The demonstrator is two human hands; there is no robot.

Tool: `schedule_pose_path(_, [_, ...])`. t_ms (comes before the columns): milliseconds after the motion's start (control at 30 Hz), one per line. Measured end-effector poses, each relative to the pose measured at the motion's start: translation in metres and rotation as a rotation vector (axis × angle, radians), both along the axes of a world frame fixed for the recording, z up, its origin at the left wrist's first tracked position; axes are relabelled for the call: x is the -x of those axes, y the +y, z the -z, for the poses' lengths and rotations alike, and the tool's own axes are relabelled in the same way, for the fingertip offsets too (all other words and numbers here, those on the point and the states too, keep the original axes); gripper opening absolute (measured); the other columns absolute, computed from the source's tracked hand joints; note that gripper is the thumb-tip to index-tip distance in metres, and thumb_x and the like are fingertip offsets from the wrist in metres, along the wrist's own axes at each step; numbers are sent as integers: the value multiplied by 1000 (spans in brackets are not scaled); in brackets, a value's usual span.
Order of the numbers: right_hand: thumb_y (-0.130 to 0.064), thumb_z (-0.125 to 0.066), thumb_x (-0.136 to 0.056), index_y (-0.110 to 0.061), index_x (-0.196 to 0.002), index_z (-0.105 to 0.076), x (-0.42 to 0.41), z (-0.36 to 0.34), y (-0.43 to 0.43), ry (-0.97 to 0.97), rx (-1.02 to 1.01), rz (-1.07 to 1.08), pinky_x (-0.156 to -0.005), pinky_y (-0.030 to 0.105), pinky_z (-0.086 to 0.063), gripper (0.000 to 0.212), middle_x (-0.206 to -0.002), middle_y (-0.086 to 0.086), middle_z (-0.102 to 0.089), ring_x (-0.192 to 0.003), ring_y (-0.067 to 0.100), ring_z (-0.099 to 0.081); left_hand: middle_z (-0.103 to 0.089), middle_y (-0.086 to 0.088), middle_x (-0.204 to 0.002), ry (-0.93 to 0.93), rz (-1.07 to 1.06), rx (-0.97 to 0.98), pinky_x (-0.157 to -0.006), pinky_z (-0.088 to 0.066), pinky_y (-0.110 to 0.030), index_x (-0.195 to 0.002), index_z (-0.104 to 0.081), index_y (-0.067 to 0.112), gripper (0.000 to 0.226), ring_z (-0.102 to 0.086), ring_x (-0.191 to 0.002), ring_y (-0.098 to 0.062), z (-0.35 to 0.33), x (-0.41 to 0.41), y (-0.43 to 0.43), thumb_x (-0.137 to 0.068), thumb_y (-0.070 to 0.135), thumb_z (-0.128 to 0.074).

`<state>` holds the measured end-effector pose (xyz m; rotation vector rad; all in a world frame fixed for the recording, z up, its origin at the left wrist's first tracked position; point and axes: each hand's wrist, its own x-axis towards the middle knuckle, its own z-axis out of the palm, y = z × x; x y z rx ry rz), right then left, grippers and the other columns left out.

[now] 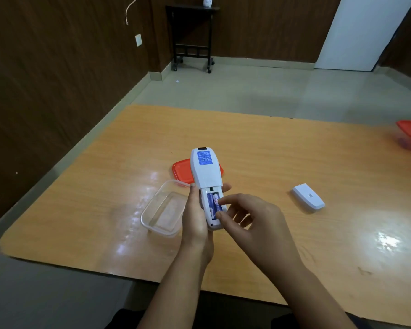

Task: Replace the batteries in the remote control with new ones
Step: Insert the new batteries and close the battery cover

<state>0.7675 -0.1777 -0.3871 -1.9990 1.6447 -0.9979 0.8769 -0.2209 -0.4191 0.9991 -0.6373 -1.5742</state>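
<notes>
Dark wood walls (57, 67), pale floor (247, 91), black side table (192, 36)

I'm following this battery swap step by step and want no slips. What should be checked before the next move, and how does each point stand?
1. Battery cover off and out of the way: ok, it lies on the table to the right.
2. Remote held steady: ok, the left hand grips it, back side up.
3. Compartment open and reachable: ok, batteries show inside.
4. Right hand placed on a battery: ok, its fingertips meet the right-hand cell.
5. Both cells fully seated: cannot tell.
6. Clear container holding further batteries: not ok, it looks empty; its red lid lies behind.
</notes>
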Motion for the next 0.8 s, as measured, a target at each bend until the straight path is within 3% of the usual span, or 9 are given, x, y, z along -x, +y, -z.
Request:
schedule_pose_path(100, [-36,-70,-79,-36,-101,-68,3,0,-2,-93,-93,0,-66,18,-50,22,-86,-19,-63,-81,2,-59,-75,-1,-97,6,-9,-35,-61,-55,-26,-117,-63,24,45,-71,-87,-18,0,-2,0,-99,45,-27])
schedule_pose_path(200, [-33,-75,-76,-37,-98,-65,1,1,-2,-260,-182,27,-65,17,-51,24,-91,-18,-64,-81,1,-62,-76,-3,-94,8,-4,-67,-83,-54,-40,-102,-70,22,48,-70,-92,-24,1,0,-2,-98,45,-28])
schedule_pose_path(267, [-27,-77,-75,-32,-95,-61,-3,2,-2,-361,-228,55,-62,15,-51,26,-90,-14,-64,-76,3,-63,-76,-2,-93,-12,9,-66,-88,-51,-43,-108,-69,19,49,-70,-90,-21,1,1,-1,-98,45,-28])
schedule_pose_path(333, [-25,-78,-74,-29,-92,-57,-5,2,-2,-438,-289,88,-64,19,-54,28,-91,-12,-65,-74,5,-65,-76,-1,-92,-4,6,-64,-83,-53,-42,-117,-64,18,49,-70,-87,-18,1,2,-1,-99,44,-28])
schedule_pose_path(467, [-14,-75,-78,-12,-99,-53,-4,3,-5,-720,-526,92,-67,28,-59,30,-95,0,-70,-78,12,-70,-75,-2,-86,35,27,-60,-54,-53,-27,-121,-62,12,51,-71,-73,-14,1,2,-1,-98,42,-29])
schedule_pose_path(567, [-6,-71,-78,-7,-101,-50,-7,1,-6,-865,-648,100,-66,30,-57,32,-94,6,-74,-74,14,-70,-76,-2,-87,65,48,-93,-56,-53,-28,-110,-67,15,48,-72,-75,-16,1,2,2,-98,43,-29])
schedule_pose_path(667, [-10,-68,-81,-8,-107,-52,-6,-3,-10,-828,-718,114,-63,28,-56,31,-97,5,-73,-75,12,-69,-76,-2,-90,65,54,-99,-61,-53,-29,-110,-66,17,47,-72,-77,-14,0,4,2,-99,42,-28])
schedule_pose_path(800, [-32,-62,-88,-16,-102,-61,26,-15,-19,-706,-715,95,-73,31,-54,22,-98,3,-72,-77,15,-65,-76,-1,-95,46,13,-60,-71,-49,-29,-111,-66,23,44,-67,-84,-13,-4,6,2,-99,43,-29])
